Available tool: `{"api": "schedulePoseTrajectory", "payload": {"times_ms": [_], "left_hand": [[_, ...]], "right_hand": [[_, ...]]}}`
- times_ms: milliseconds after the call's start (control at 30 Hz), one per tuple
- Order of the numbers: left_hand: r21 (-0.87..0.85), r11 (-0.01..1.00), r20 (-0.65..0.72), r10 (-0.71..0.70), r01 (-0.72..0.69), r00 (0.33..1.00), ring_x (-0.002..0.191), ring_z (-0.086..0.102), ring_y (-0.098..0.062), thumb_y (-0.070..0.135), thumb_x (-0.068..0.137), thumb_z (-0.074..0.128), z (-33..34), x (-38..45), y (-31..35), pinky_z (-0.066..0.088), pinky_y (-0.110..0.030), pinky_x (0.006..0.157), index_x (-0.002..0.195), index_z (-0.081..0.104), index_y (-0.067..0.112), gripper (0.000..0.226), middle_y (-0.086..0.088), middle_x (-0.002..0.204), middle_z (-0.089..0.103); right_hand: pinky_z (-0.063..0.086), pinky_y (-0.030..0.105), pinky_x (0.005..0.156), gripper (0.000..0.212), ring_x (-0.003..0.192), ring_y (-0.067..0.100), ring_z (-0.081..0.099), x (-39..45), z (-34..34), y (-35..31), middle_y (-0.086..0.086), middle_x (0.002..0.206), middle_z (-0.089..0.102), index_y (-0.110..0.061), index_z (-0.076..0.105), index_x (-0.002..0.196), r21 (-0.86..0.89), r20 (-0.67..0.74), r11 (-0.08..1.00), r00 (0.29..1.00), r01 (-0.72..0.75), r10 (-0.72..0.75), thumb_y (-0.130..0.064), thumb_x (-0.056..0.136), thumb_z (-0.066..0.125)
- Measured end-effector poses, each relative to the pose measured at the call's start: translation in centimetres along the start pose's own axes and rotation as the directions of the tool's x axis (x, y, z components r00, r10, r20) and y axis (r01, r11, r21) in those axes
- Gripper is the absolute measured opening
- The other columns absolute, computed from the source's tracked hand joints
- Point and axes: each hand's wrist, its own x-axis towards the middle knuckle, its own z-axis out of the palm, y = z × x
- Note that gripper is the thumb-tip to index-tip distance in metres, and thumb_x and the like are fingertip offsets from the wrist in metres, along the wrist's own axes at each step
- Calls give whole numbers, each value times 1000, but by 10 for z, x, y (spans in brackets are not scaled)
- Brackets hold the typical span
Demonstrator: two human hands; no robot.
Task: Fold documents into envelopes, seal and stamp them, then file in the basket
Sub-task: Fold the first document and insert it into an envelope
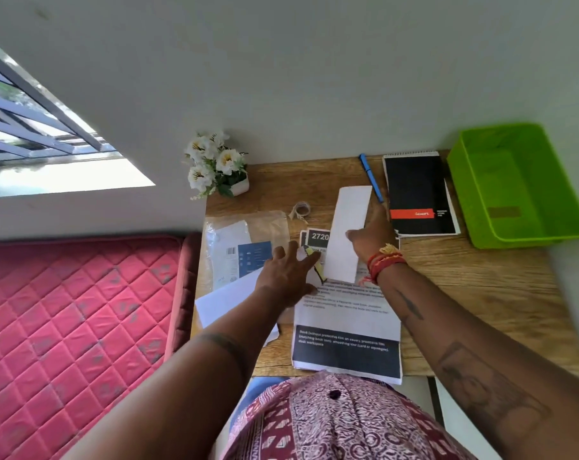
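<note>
Envelope (347,234) at frame centre, pinched by right hand (367,239); left hand (286,268) spread, empty; loose pinch risks dropping it.

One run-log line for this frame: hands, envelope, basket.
right hand: holds white envelope | left hand: open, over papers by yellow glue stick | green basket: no envelope inside

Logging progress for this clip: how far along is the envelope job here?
Early. The green basket is empty, so nothing is filed. In hand: the right hand holds a white envelope, and the left hand reaches over the printed papers. I cannot tell whether it is filled or sealed; stamping and filing remain.
</note>
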Motion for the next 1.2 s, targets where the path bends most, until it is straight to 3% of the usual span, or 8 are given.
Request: {"api": "schedulePoseTrajectory", "payload": {"times_ms": [100,167,267,333,400,533,700,1200], "left_hand": [[3,1000,5,-2,2,1000,140,31,-40,62,84,74,-4,2,1,47,-57,106,154,25,48,86,-5,157,22],[6,1000,15,5,-5,1000,140,31,-41,61,84,75,-6,3,-1,49,-57,104,151,30,46,82,-5,156,23],[7,1000,36,23,-24,999,141,30,-43,61,82,76,-11,5,-2,50,-58,104,150,35,43,81,-6,157,23],[19,999,46,28,-29,999,142,30,-44,62,81,77,-14,8,0,51,-60,103,150,36,43,82,-5,157,23],[44,999,56,25,-28,998,143,30,-45,63,80,78,-17,9,1,53,-60,100,148,38,44,81,-5,158,23],[79,994,80,64,-70,995,143,31,-48,56,89,71,-21,11,-1,50,-61,104,150,37,48,70,-5,162,20],[115,981,63,152,-159,986,137,42,-47,41,101,62,-27,10,-11,53,-56,102,148,44,48,51,-4,162,25],[172,965,66,190,-198,980,133,47,-43,45,91,74,-24,11,-11,58,-56,91,143,42,50,61,-5,160,26]], "right_hand": [[51,42,102,97,133,31,54,-5,-2,0,7,156,43,-29,14,161,9,-82,997,994,75,-74,6,88,66],[56,38,93,99,127,28,57,-7,-3,0,6,161,37,-33,8,161,-28,-99,994,989,105,-107,5,89,65],[51,19,75,78,109,17,60,-10,1,4,2,156,44,-34,36,154,-66,-76,984,982,168,-173,6,91,61],[50,21,86,52,119,24,62,-10,6,8,3,146,56,-30,60,136,-87,-40,986,988,145,-149,2,95,58],[47,24,95,41,125,28,59,-9,12,14,5,143,59,-25,65,130,-110,-27,990,995,92,-96,-2,96,58],[45,35,109,50,133,30,53,-8,17,19,7,149,53,-20,56,142,-90,-6,995,999,41,-41,-4,95,59],[43,39,111,56,137,30,49,-9,20,19,7,152,49,-19,49,149,-81,-37,997,999,13,-16,-2,96,57],[53,42,101,47,130,32,55,-16,23,25,9,144,56,-25,55,134,-22,-79,1000,997,6,-8,1,95,61]]}}
